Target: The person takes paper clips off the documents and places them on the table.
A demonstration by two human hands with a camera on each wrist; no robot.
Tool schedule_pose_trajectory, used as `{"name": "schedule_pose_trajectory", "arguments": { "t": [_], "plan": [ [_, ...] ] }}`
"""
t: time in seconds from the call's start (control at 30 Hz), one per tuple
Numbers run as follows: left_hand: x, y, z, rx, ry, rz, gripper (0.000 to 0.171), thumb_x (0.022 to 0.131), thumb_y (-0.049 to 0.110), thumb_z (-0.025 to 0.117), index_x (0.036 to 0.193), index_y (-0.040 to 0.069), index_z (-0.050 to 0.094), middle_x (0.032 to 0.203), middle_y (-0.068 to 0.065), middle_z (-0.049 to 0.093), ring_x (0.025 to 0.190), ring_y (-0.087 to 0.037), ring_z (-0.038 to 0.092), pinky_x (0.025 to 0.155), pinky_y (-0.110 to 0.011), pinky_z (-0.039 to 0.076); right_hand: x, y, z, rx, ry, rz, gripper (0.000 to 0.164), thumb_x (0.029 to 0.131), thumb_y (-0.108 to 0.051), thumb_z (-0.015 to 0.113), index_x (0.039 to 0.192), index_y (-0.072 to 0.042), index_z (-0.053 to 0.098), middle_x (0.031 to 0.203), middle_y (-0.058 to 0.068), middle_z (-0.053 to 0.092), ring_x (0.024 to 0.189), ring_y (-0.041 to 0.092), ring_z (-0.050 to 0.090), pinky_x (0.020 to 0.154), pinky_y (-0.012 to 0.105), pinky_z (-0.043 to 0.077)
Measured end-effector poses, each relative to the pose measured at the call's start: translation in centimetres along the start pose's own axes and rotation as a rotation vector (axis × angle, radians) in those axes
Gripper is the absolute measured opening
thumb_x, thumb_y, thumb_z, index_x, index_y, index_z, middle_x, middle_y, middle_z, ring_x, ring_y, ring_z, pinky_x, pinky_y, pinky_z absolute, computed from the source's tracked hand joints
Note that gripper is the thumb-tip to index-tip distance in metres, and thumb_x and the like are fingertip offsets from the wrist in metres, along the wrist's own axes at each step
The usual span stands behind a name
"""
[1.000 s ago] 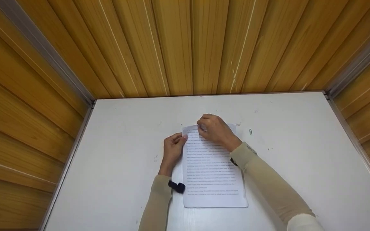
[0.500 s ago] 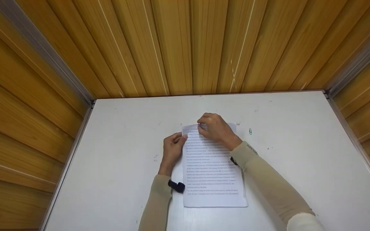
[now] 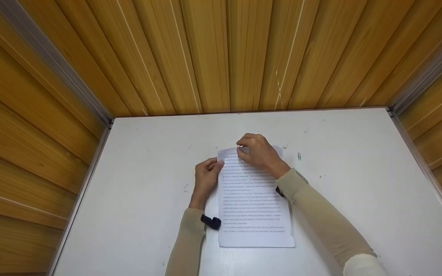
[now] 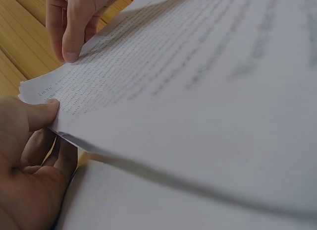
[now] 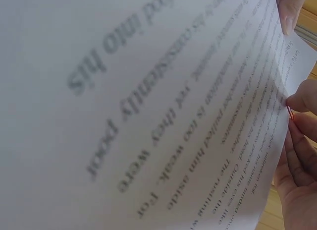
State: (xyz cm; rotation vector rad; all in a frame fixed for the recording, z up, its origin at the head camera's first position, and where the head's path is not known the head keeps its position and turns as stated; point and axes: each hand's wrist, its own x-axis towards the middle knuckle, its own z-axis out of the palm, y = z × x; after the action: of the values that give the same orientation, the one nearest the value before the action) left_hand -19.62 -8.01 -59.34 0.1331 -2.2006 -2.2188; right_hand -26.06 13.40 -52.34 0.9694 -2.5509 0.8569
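Observation:
A stack of printed paper sheets [image 3: 251,207] lies lengthwise before me, its far end raised off the table in the left wrist view. My left hand [image 3: 206,179] pinches the stack's left edge near the top corner, thumb on the printed face and fingers beneath. At the top edge, my right hand [image 3: 259,153] pinches a small red paper clip [image 5: 290,111] between thumb and fingertips. The clip stands right at the paper's edge in the right wrist view; part of it is hidden by the fingers.
A green paper clip [image 3: 299,156] lies on the white table [image 3: 136,199], right of the stack's top. Wood-patterned panels [image 3: 213,57] rise behind the table and at both sides. Black straps [image 3: 211,222] circle the wrists.
My right hand has edged slightly away from me at the top edge, and the red clip shows a little more. The left hand keeps its place on the paper.

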Motion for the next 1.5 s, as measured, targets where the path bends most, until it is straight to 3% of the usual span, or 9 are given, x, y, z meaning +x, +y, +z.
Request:
{"name": "schedule_pose_trajectory", "arguments": {
  "t": [0.33,0.7,1.07,1.5],
  "plan": [
    [0.1,0.0,0.1,-0.004,0.007,0.009,0.024,0.104,0.015,0.072,0.123,0.002,0.077,0.108,-0.014,0.082,0.085,-0.021,0.079,0.071,-0.025,0.060,0.0,0.1,-0.3,0.065,-0.010,0.003,0.014,0.091,-0.002,0.078,0.104,0.002,0.081,0.099,0.016,0.078,0.090,0.029,0.076,0.082,0.041,0.063],
    [0.0,-0.3,0.2,0.003,0.026,-0.002,0.023,0.103,0.015,0.073,0.122,0.004,0.078,0.108,-0.013,0.082,0.085,-0.020,0.079,0.070,-0.024,0.059,0.2,0.4,-0.6,0.305,-0.036,0.241,0.015,0.101,-0.008,0.071,0.109,-0.006,0.083,0.104,0.007,0.081,0.092,0.021,0.074,0.082,0.038,0.061],
    [-0.1,-0.5,0.0,0.014,0.003,0.028,0.025,0.104,0.017,0.072,0.124,0.005,0.078,0.109,-0.011,0.082,0.086,-0.021,0.079,0.071,-0.026,0.060,0.6,0.3,-1.3,0.307,-0.162,0.391,0.015,0.103,-0.016,0.070,0.109,-0.008,0.082,0.104,0.006,0.079,0.093,0.022,0.068,0.089,0.039,0.054],
    [0.1,-0.7,-0.1,-0.031,-0.016,0.053,0.025,0.104,0.015,0.072,0.123,0.001,0.077,0.109,-0.015,0.082,0.084,-0.020,0.079,0.070,-0.024,0.060,1.0,0.3,-1.7,0.314,-0.206,0.448,0.013,0.103,-0.015,0.071,0.103,-0.009,0.082,0.105,0.008,0.080,0.091,0.022,0.067,0.086,0.037,0.052]
  ]
}}
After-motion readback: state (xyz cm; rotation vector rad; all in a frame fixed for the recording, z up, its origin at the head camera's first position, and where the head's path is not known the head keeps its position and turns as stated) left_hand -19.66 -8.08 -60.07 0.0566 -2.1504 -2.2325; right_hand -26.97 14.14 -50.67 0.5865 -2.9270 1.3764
